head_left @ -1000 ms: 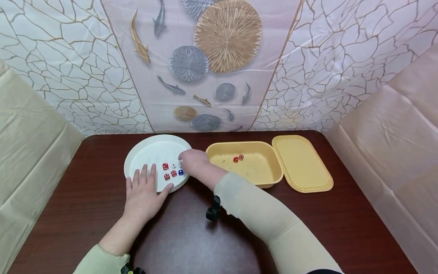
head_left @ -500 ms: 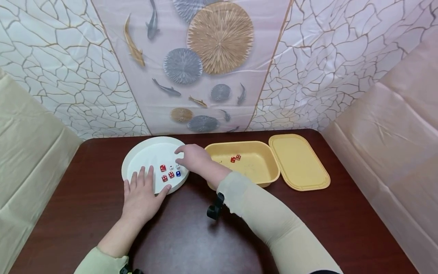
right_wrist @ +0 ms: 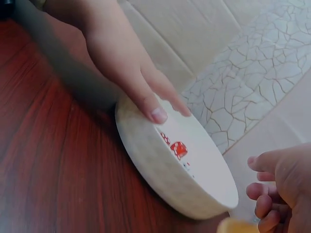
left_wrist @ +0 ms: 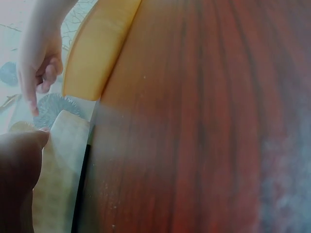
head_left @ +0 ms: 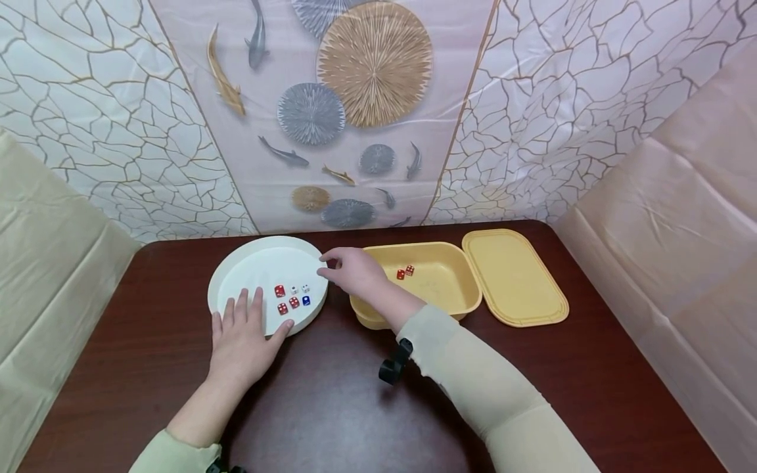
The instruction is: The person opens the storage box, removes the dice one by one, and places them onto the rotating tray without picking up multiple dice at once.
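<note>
A round white tray point(head_left: 248, 259) holds three red dice point(head_left: 280, 290), two white dice point(head_left: 305, 288) and a blue die point(head_left: 305, 300), grouped toward its right side. My left hand point(head_left: 242, 345) rests on the tray's near left rim, fingers spread over its floor and thumb at the near edge. Over the gap between the tray's right rim and a yellow tub point(head_left: 455, 263), my right hand point(head_left: 357, 272) hovers. Its thumb and index finger stand apart with nothing visible between them; the right wrist view shows the other fingers loosely bent. Two red dice point(head_left: 401, 274) lie inside the tub.
A yellow lid point(head_left: 517, 279) lies flat against the tub's right side. The dark wood table point(head_left: 331, 394) runs up to a patterned cloth backdrop point(head_left: 378, 197) behind, and beige cloth point(head_left: 668, 263) hangs at both sides.
My right hand has drawn back to the right from the dice, off the tray toward the tub, its thumb and index finger parting. The left hand and the dice stay where they were.
</note>
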The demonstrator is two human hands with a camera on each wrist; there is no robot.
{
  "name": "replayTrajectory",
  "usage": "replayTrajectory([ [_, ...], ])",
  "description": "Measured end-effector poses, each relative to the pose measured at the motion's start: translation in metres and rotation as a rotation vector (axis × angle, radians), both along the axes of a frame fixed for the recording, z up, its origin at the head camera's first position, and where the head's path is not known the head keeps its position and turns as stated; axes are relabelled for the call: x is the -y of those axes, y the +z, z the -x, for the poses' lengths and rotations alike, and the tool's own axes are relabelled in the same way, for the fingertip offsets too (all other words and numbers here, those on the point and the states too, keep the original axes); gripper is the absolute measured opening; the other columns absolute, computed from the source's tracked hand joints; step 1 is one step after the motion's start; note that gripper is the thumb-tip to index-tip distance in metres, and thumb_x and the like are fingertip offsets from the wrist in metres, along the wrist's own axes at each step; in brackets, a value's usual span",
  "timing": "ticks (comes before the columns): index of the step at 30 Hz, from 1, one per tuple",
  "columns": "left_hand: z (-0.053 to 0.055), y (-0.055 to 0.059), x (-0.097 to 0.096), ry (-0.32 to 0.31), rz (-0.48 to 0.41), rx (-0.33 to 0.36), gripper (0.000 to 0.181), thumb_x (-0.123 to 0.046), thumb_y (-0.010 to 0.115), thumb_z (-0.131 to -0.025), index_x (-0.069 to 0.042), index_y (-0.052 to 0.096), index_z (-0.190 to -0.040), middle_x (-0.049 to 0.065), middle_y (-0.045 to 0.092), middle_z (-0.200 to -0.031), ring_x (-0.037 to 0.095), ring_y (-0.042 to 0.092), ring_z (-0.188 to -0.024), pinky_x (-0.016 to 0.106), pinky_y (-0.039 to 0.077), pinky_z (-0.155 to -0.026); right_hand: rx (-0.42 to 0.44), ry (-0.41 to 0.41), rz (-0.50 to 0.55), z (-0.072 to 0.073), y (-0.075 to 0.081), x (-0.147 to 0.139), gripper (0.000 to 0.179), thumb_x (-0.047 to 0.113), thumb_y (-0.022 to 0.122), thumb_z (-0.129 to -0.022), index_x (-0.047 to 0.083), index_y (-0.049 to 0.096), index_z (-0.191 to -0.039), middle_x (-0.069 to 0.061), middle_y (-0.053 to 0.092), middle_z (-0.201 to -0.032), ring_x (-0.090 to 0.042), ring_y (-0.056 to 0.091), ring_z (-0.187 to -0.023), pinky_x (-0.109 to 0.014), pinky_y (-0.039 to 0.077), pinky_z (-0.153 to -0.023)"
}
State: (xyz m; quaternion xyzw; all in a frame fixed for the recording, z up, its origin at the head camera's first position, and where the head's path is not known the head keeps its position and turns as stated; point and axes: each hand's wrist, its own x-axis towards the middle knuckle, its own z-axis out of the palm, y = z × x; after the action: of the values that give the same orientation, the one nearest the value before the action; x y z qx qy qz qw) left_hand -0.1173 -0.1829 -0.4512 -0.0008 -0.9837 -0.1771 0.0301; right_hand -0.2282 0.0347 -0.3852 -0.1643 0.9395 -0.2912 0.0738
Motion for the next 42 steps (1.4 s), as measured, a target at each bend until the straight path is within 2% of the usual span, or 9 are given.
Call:
replayTrajectory([
  [7,0.001,0.000,0.000,-0.008,-0.005,-0.005,0.091,-0.061,0.051,-0.095,-0.001,0.020,-0.156,0.030,0.016,-0.158,0.052,0.010,-0.144,0.067,-0.001,-0.113,-0.013,-0.049,-0.004,0.001,-0.006,-0.033,0.036,0.043,0.067,-0.093,0.023,0.071,-0.123,0.003,0.062,-0.085,-0.015,0.056,-0.075,-0.031,0.045,-0.065],
  [14,0.000,0.001,-0.001,-0.007,-0.003,0.000,0.091,-0.061,0.050,-0.095,-0.001,0.020,-0.156,0.030,0.017,-0.158,0.052,0.011,-0.144,0.067,0.000,-0.113,-0.024,-0.103,0.043,0.001,-0.011,-0.077,0.035,0.037,0.069,-0.093,0.021,0.071,-0.124,0.002,0.061,-0.071,-0.014,0.054,-0.062,-0.031,0.043,-0.060],
  [21,-0.001,0.000,-0.001,-0.006,-0.004,-0.004,0.092,-0.063,0.049,-0.095,-0.002,0.020,-0.156,0.030,0.017,-0.158,0.052,0.011,-0.143,0.068,0.000,-0.113,0.028,-0.194,0.078,0.001,-0.021,-0.121,0.039,0.036,0.068,-0.094,0.018,0.068,-0.128,-0.002,0.066,-0.076,-0.016,0.058,-0.064,-0.032,0.045,-0.061],
  [27,-0.001,0.000,0.000,-0.010,-0.009,-0.010,0.093,-0.067,0.045,-0.095,-0.002,0.019,-0.156,0.030,0.017,-0.158,0.053,0.011,-0.143,0.068,-0.001,-0.112,0.057,-0.219,0.145,0.003,-0.031,-0.144,0.041,0.029,0.069,-0.094,0.009,0.065,-0.129,-0.013,0.067,-0.077,-0.023,0.061,-0.065,-0.030,0.045,-0.055],
  [30,-0.001,0.000,0.000,-0.008,-0.010,-0.009,0.093,-0.066,0.045,-0.095,-0.001,0.020,-0.156,0.031,0.017,-0.157,0.053,0.011,-0.143,0.068,-0.001,-0.112,0.047,-0.225,0.126,0.003,-0.032,-0.149,0.041,0.030,0.069,-0.094,0.009,0.066,-0.128,-0.015,0.069,-0.078,-0.023,0.062,-0.064,-0.030,0.045,-0.055],
  [37,-0.001,0.001,0.000,-0.006,-0.014,-0.007,0.091,-0.064,0.048,-0.095,-0.001,0.021,-0.156,0.030,0.017,-0.158,0.053,0.011,-0.143,0.068,-0.001,-0.113,0.035,-0.228,0.048,0.004,-0.031,-0.154,0.040,0.033,0.069,-0.094,0.012,0.066,-0.128,-0.010,0.069,-0.076,-0.016,0.060,-0.059,-0.031,0.047,-0.055],
  [42,0.000,0.000,0.000,-0.008,-0.012,-0.007,0.091,-0.064,0.048,-0.095,-0.002,0.021,-0.156,0.030,0.017,-0.158,0.053,0.011,-0.143,0.068,-0.001,-0.113,-0.015,-0.215,-0.049,0.007,-0.032,-0.154,0.037,0.033,0.069,-0.093,0.014,0.069,-0.125,-0.005,0.071,-0.085,-0.017,0.063,-0.072,-0.035,0.049,-0.065],
])
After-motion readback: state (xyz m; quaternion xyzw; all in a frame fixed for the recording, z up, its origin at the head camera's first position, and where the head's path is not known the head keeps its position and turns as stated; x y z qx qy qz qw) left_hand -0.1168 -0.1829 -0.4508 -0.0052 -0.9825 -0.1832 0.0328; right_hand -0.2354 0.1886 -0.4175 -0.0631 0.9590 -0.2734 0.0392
